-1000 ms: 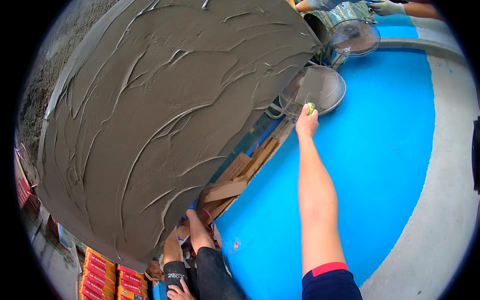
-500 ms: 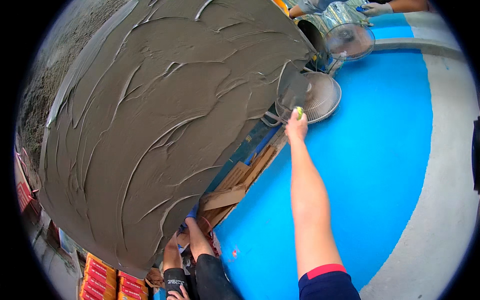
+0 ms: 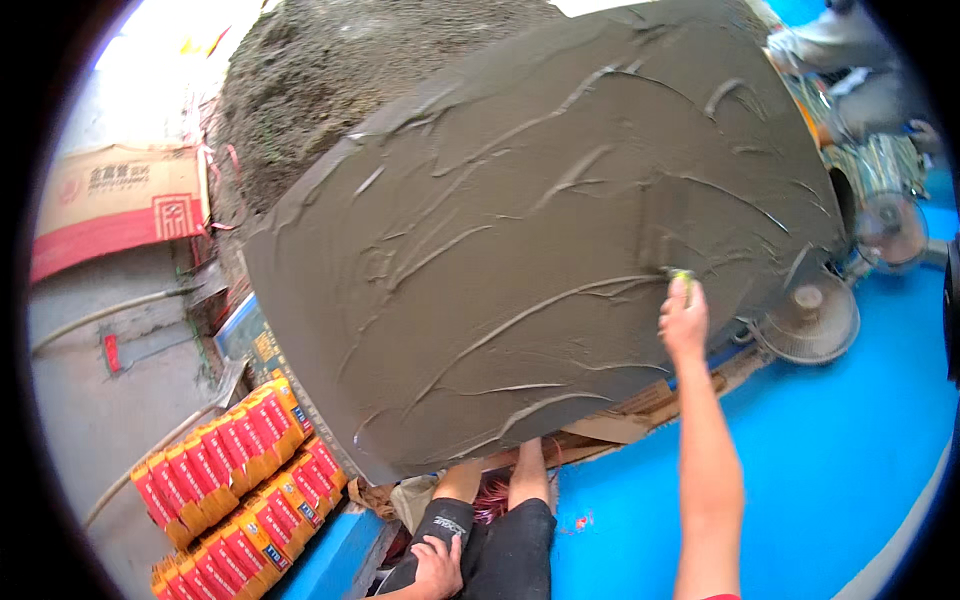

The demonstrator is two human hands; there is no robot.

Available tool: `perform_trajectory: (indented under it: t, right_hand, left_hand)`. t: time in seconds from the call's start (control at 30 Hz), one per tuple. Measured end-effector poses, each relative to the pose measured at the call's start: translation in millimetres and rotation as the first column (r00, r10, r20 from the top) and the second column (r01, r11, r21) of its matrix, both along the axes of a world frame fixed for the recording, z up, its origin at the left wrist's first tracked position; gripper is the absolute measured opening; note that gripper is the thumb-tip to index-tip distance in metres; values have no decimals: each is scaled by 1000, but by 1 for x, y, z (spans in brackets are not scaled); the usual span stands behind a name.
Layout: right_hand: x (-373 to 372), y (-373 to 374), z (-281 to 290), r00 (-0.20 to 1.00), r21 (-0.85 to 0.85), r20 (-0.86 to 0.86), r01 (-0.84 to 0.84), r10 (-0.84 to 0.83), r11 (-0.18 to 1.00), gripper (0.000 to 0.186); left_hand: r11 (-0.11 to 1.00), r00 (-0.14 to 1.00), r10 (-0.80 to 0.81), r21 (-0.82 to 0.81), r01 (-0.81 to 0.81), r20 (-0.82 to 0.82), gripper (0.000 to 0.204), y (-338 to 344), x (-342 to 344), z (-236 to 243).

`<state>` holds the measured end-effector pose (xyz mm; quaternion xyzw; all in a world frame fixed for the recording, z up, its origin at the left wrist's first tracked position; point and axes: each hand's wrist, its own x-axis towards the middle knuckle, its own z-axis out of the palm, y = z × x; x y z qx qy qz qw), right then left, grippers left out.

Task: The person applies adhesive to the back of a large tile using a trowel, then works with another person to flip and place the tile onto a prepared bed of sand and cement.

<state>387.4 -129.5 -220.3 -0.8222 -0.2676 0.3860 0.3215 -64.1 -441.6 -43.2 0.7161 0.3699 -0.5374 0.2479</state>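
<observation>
A broad sheet of wet grey mortar (image 3: 480, 270) with curved raised ridges spreads in front of me. My right hand (image 3: 683, 318) is wrapped round the yellow-green handle of a trowel (image 3: 682, 274). The trowel's dark blade is blurred and lies over the right part of the mortar, so its edge is hard to make out. Down at the lower middle, my left hand (image 3: 438, 567) rests flat on my thigh in black shorts, its fingers apart and holding nothing.
Red and yellow packets (image 3: 225, 450) are stacked at the lower left. Two fans (image 3: 812, 318) stand by the right edge of the mortar. Bright blue floor (image 3: 650, 510) lies to the right. A rough mortar heap (image 3: 350, 60) rises behind. Another person (image 3: 850, 60) is at the far right.
My view has swung left, bringing the packets and a cardboard box into sight. The trowel has moved from the mortar's edge by the fan onto the mortar surface.
</observation>
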Motion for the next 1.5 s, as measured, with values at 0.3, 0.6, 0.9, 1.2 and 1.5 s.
perform_trajectory:
  t: [0.3,0.6,0.9,1.2,1.5]
  right_hand:
    - [-367,5,-4,783,31,78,-621,617,783,48]
    - [-354,-81,12,461,-102,511,-805,725,584,42]
    - [-98,-86,113,922,-228,358,-69,149,971,46]
    - [105,-104,220,762,84,-224,636,-608,767,19]
    - [230,-65,370,593,234,-257,804,-763,546,22]
  left_hand:
    - [981,985,55,176,-85,164,64,-12,-23,0]
    - [947,939,265,122,-296,220,64,-22,-42,-6]
    - [920,925,226,245,-305,305,56,10,-55,0]
    - [820,816,564,-199,-536,129,64,1,-172,-70]
    - [859,790,503,-107,-500,350,55,40,-175,-35]
